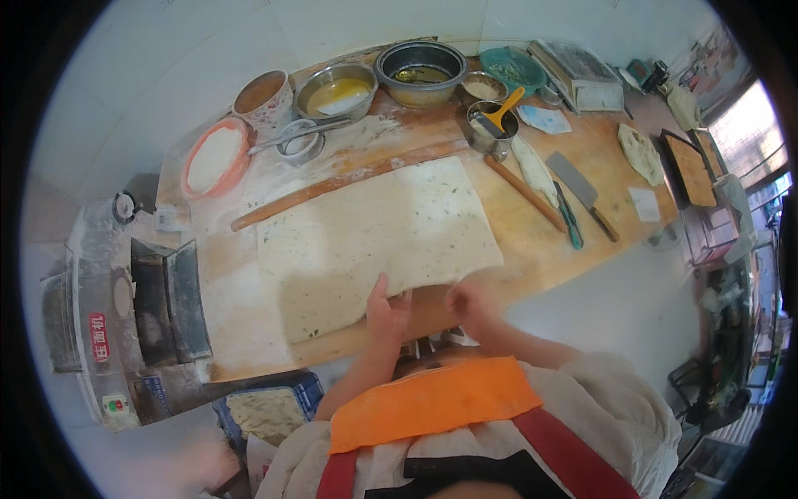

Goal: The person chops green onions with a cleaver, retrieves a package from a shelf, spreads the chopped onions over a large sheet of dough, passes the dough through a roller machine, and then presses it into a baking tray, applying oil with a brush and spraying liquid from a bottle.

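The dough sheet (pixel 378 241) lies across the middle of the frame, pale and flecked with green, spread wide on a wooden table (pixel 540 254), its near edge toward the lower centre. The left hand (pixel 388 316) is at that edge, partly closed, its thumb up against the top face and its fingers apparently tucked beneath, so it seems to pinch the rim. The right hand (pixel 468 303), just right of it, is curled nearly closed at the same edge; whether its fingertips have hold of dough I cannot tell. Between them the rim rises in a loose wave, which suggests a soft, limp sheet with little stiffness. It should feel light at any one spot yet fairly weighty as a whole, and a narrow pinch would likely stretch or tear it. The whitish look of the table at left suggests flour, so the underside may slide there rather than stick. A wide, flat grip seems best: fingers well under the near edge, thumbs lightly on top, hands spread toward the corners, clear of the long rolling pin (pixel 353 182) along the far edge.
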A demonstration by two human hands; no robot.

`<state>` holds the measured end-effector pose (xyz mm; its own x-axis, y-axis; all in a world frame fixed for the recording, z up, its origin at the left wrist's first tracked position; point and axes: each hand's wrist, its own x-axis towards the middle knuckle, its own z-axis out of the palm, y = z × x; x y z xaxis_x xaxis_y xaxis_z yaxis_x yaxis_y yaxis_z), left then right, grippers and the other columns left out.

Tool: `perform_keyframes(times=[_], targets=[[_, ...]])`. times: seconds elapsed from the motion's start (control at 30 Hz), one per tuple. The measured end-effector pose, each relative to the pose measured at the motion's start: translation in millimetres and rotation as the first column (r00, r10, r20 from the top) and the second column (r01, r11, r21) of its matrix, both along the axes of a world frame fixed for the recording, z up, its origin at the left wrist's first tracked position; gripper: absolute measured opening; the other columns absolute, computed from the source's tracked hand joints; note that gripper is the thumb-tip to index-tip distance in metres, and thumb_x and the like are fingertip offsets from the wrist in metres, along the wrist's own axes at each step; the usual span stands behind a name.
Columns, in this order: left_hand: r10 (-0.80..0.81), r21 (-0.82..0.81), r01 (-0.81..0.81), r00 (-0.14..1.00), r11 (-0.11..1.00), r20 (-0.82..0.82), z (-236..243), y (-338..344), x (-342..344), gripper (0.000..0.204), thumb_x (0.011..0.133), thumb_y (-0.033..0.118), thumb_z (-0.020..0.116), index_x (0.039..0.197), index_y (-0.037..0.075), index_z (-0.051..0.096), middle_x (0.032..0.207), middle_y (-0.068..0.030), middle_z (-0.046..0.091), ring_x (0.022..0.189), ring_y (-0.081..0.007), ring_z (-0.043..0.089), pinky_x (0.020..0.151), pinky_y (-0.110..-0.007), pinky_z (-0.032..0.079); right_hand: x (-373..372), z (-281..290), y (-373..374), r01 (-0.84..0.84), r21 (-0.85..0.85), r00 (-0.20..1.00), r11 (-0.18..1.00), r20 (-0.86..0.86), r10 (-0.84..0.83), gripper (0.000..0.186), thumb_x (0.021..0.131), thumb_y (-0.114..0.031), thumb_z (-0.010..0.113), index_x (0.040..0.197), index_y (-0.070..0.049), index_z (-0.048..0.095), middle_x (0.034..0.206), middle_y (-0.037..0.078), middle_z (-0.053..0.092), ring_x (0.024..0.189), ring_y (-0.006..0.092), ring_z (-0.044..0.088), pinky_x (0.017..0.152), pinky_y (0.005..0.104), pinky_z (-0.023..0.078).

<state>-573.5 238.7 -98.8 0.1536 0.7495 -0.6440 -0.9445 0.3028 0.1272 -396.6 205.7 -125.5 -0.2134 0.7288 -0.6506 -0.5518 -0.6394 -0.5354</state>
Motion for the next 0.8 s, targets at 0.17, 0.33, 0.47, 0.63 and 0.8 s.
perform_keyframes(times=[0.17,0.33,0.47,0.63,0.8], targets=[[-0.017,0.111,0.030,0.993,0.993,-0.114,57,-6,8,0.041,0.096,0.010,0.056,0.134,0.001,0.045,0.133,-0.0122,0.053,0.125,-0.0291,0.050,0.110,-0.043,0.040,-79,-21,71,0.293,-0.076,0.932,0.953,-0.202,-0.302,0.023,0.092,-0.023,0.057,0.102,-0.003,0.064,0.088,0.009,0.066,0.075,0.0171,0.063,0.065,0.0292,0.052],[-0.375,0.348,0.411,0.911,0.842,-0.169,29,-41,-12,0.038,0.091,0.012,0.059,0.127,0.002,0.054,0.127,-0.0118,0.059,0.120,-0.0259,0.055,0.100,-0.037,0.047,-73,-30,149,0.351,-0.047,0.920,0.935,-0.169,-0.354,0.023,0.092,-0.022,0.057,0.102,-0.003,0.064,0.086,0.009,0.066,0.074,0.0171,0.063,0.063,0.0293,0.052],[-0.491,0.323,0.504,0.862,0.801,-0.128,6,-24,15,0.038,0.092,0.013,0.059,0.128,0.003,0.054,0.127,-0.0115,0.059,0.120,-0.0256,0.055,0.101,-0.037,0.047,-53,-44,116,0.320,-0.033,0.943,0.947,-0.081,-0.322,0.023,0.091,-0.022,0.058,0.102,-0.002,0.064,0.085,0.010,0.066,0.072,0.0171,0.063,0.062,0.0293,0.052],[-0.482,0.183,0.517,0.852,0.836,-0.204,12,-2,-9,0.038,0.092,0.014,0.059,0.128,0.003,0.054,0.127,-0.0112,0.059,0.120,-0.0253,0.055,0.101,-0.037,0.047,-3,-45,60,0.395,-0.020,0.918,0.918,-0.005,-0.395,0.023,0.090,-0.021,0.058,0.102,-0.002,0.064,0.083,0.010,0.066,0.071,0.0171,0.063,0.061,0.0294,0.052],[-0.510,0.122,0.593,0.765,0.796,-0.394,23,16,-59,0.038,0.092,0.014,0.059,0.129,0.003,0.054,0.127,-0.0109,0.059,0.120,-0.0250,0.055,0.101,-0.037,0.046,40,-42,-21,0.580,0.015,0.815,0.815,0.001,-0.580,0.024,0.089,-0.020,0.059,0.102,-0.001,0.064,0.081,0.010,0.066,0.069,0.0171,0.063,0.060,0.0295,0.052]])
